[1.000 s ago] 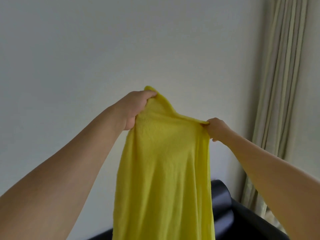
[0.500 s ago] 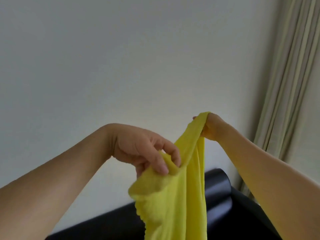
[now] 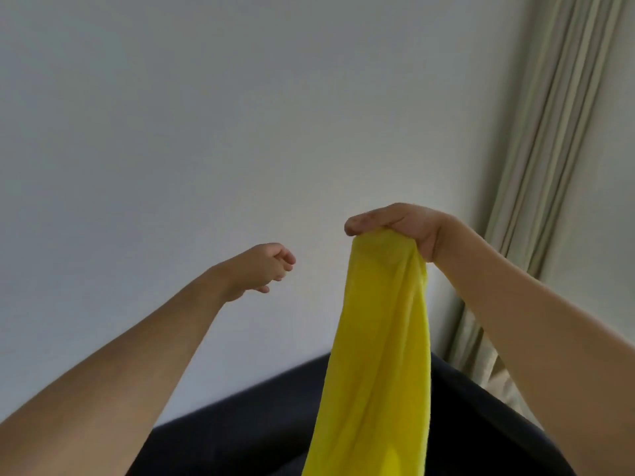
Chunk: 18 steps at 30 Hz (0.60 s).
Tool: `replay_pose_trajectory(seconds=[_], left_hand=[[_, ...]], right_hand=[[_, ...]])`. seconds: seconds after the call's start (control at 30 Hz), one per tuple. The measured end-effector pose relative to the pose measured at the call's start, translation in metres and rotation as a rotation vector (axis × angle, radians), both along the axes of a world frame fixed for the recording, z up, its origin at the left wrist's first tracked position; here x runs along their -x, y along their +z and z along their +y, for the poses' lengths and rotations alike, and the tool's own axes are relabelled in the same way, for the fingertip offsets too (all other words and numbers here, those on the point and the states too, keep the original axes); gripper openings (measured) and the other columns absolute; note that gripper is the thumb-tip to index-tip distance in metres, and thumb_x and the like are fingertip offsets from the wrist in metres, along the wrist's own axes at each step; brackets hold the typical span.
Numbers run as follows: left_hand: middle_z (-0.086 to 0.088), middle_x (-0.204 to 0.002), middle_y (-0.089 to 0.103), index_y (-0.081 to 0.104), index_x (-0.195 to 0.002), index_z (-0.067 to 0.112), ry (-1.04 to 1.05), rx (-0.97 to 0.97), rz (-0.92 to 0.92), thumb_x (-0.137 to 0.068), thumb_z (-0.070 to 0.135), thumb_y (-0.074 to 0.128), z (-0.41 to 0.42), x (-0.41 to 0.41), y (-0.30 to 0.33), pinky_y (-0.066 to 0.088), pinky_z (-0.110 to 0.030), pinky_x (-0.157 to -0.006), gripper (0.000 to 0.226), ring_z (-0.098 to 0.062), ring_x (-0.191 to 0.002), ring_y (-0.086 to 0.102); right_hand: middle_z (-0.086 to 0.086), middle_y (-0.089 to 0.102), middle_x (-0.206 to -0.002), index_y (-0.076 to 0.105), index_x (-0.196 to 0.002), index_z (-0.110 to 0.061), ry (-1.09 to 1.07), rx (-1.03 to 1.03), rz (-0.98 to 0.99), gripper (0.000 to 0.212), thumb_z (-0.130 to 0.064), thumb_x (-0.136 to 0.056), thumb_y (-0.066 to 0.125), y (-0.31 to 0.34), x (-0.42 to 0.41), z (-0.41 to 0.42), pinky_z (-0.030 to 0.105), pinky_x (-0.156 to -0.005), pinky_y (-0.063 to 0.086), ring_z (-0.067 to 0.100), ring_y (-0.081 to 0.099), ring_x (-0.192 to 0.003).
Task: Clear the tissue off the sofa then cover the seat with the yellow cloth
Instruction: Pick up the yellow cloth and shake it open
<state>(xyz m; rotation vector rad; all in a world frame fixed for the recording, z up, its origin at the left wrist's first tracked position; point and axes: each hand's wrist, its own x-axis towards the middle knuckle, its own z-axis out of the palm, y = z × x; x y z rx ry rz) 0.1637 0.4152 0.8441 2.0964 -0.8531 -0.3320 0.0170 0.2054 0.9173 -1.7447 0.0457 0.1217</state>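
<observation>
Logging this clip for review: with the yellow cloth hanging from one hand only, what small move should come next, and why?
Probably bring the left hand, which is empty and clear of the fabric, across to pinch an edge of the yellow cloth. It hangs bunched from the right hand above the dark sofa and needs spreading before it can cover the seat.

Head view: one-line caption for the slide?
Right hand holds the yellow cloth hanging bunched above the dark sofa; left hand empty beside it.
</observation>
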Motion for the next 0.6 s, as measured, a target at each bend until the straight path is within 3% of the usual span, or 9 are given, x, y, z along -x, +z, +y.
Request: replay_pose_trajectory(seconds=[0.07, 0.13, 0.2, 0.27, 0.4, 0.47, 0.53, 0.6], left_hand=[[0.002, -0.139, 0.052, 0.053, -0.126, 0.026, -0.112, 0.093, 0.064, -0.092, 0.009, 0.051, -0.025, 0.003, -0.014, 0.043, -0.040, -0.102, 0.039, -0.016, -0.124, 0.049], [0.007, -0.151, 0.041, 0.044, -0.139, 0.034, -0.333, 0.080, 0.130, -0.092, 0.020, 0.056, -0.052, 0.011, -0.027, 0.032, -0.041, -0.110, 0.051, -0.016, -0.137, 0.038], [0.011, -0.148, 0.046, 0.048, -0.140, 0.034, -0.580, -0.021, 0.211, -0.093, 0.031, 0.060, -0.075, 0.022, -0.039, 0.026, -0.041, -0.112, 0.048, -0.015, -0.139, 0.036], [0.007, -0.138, 0.057, 0.062, -0.128, 0.022, -0.659, -0.070, 0.324, -0.094, 0.031, 0.060, -0.090, 0.029, -0.052, 0.023, -0.043, -0.114, 0.035, -0.016, -0.133, 0.045], [-0.019, -0.113, 0.064, 0.062, -0.096, 0.005, -0.681, 0.155, 0.567, -0.089, 0.019, 0.060, -0.102, 0.029, -0.062, 0.039, -0.046, -0.111, 0.015, -0.032, -0.106, 0.061], [-0.014, -0.095, 0.063, 0.061, -0.087, 0.007, -0.721, 0.221, 0.634, -0.085, 0.019, 0.062, -0.100, 0.032, -0.056, 0.051, -0.041, -0.097, 0.012, -0.026, -0.088, 0.062], [-0.011, -0.095, 0.063, 0.060, -0.093, 0.009, -0.718, 0.226, 0.631, -0.084, 0.021, 0.065, -0.098, 0.036, -0.051, 0.055, -0.036, -0.086, 0.016, -0.024, -0.086, 0.062], [-0.014, -0.117, 0.064, 0.057, -0.115, 0.008, -0.659, 0.220, 0.627, -0.086, 0.018, 0.062, -0.095, 0.040, -0.044, 0.054, -0.039, -0.090, 0.031, -0.032, -0.105, 0.063]], right_hand=[[0.006, 0.060, -0.079, 0.060, -0.087, -0.015, 0.085, 0.300, 0.119, 0.011, -0.007, -0.081, 0.065, 0.007, 0.009, 0.008, 0.030, -0.065, 0.054, 0.019, 0.060, -0.068], [0.007, 0.062, -0.091, 0.060, -0.097, -0.020, 0.038, 0.589, 0.155, 0.021, -0.003, -0.086, 0.064, 0.015, 0.016, 0.014, 0.031, -0.067, 0.055, 0.020, 0.062, -0.077], [0.003, 0.060, -0.102, 0.058, -0.109, -0.027, -0.034, 0.828, 0.148, 0.030, -0.009, -0.087, 0.066, 0.022, 0.021, 0.016, 0.028, -0.066, 0.054, 0.020, 0.061, -0.086], [-0.001, 0.055, -0.107, 0.054, -0.116, -0.033, -0.107, 0.994, 0.137, 0.038, -0.015, -0.086, 0.068, 0.026, 0.025, 0.013, 0.028, -0.067, 0.053, 0.020, 0.056, -0.090], [-0.005, 0.054, -0.096, 0.050, -0.112, -0.032, -0.328, 1.421, 0.041, 0.033, -0.016, -0.086, 0.062, 0.019, 0.035, -0.011, 0.025, -0.062, 0.047, 0.012, 0.052, -0.078], [-0.004, 0.054, -0.085, 0.053, -0.100, -0.024, -0.435, 1.575, -0.047, 0.018, -0.014, -0.086, 0.059, 0.011, 0.038, -0.025, 0.023, -0.055, 0.040, 0.010, 0.049, -0.071], [0.000, 0.055, -0.081, 0.052, -0.092, -0.021, -0.525, 1.643, -0.149, 0.007, -0.015, -0.088, 0.055, 0.003, 0.039, -0.034, 0.025, -0.053, 0.036, 0.013, 0.051, -0.068], [0.002, 0.054, -0.076, 0.050, -0.091, -0.016, -0.624, 1.666, -0.276, 0.002, -0.018, -0.091, 0.051, -0.001, 0.037, -0.041, 0.028, -0.054, 0.036, 0.019, 0.053, -0.066]])
